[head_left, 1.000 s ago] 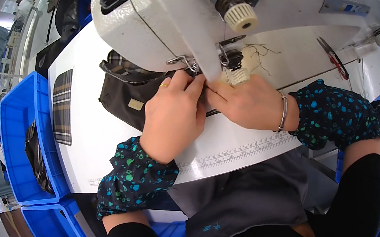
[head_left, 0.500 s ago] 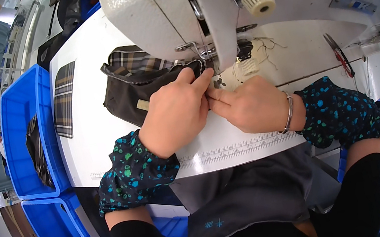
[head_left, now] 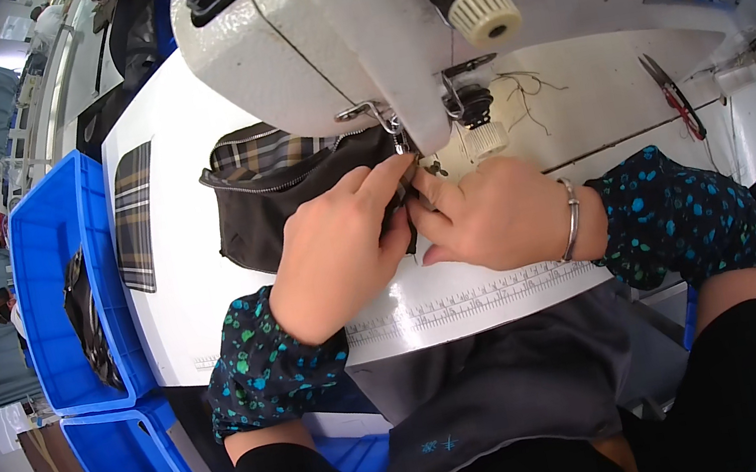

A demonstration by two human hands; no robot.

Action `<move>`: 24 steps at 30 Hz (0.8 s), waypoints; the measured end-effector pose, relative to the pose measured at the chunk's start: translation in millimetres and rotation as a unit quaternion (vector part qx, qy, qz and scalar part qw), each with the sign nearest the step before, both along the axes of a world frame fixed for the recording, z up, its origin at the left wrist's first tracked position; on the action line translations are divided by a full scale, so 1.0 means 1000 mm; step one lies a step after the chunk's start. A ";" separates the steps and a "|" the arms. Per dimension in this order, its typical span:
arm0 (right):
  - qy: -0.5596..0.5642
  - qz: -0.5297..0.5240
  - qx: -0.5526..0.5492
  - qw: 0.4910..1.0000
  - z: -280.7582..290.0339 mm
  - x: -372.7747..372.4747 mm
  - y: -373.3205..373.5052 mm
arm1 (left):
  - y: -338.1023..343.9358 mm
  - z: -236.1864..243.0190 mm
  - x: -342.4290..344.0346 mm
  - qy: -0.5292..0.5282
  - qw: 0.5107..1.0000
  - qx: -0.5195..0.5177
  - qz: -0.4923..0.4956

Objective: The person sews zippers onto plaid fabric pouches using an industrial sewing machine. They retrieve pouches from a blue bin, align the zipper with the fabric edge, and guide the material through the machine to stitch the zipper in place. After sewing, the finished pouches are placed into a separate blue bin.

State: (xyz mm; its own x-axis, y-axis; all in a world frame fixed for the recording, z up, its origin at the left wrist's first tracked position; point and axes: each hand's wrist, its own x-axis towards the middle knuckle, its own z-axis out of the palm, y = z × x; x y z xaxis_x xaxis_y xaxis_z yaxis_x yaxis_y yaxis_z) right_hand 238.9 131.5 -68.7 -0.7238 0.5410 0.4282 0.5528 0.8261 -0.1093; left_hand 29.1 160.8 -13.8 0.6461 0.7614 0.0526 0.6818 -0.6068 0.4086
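A dark brown pouch (head_left: pixel 263 216) with a zipper and plaid lining lies on the white sewing table (head_left: pixel 194 309), under the needle area of the white sewing machine (head_left: pixel 311 25). My left hand (head_left: pixel 335 249) has its fingers closed on the pouch's right end, index fingertip beside the presser foot (head_left: pixel 399 143). Close against it, my right hand (head_left: pixel 501 214) grips the same edge with bent fingers, its thumb lower on the table side. The exact fold between my fingertips is hidden.
A plaid fabric piece (head_left: pixel 135 218) lies at left, beside blue bins (head_left: pixel 40 296) holding dark and plaid pieces. Red-handled scissors (head_left: pixel 675 98) and loose threads (head_left: pixel 530 93) lie at right. Another person (head_left: pixel 4 307) is partly visible at far left.
Both hands have shifted slightly along the pouch's right end; my right fingers are more bent, with the thumb now showing lower. The pouch's zipper opening has changed shape. The view has moved slightly.
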 end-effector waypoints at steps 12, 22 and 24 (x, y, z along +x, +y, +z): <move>0.007 0.058 0.156 0.986 -0.010 0.000 0.007 | -0.011 -0.010 0.003 0.088 0.988 0.123 0.019; -0.014 0.023 0.161 0.987 -0.007 -0.004 -0.011 | -0.010 -0.012 0.014 0.014 0.981 0.192 -0.015; -0.026 0.040 0.168 0.985 -0.006 -0.003 -0.011 | -0.012 -0.015 0.014 0.014 0.981 0.196 -0.005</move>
State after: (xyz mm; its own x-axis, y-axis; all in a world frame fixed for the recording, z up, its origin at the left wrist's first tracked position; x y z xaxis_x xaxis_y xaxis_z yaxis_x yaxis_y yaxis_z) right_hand 236.2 120.2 -75.1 -0.7841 0.3146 0.5350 0.4816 0.8521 0.2048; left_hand 43.5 148.5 -29.1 0.6589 0.6798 0.3221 0.6822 -0.7204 0.1249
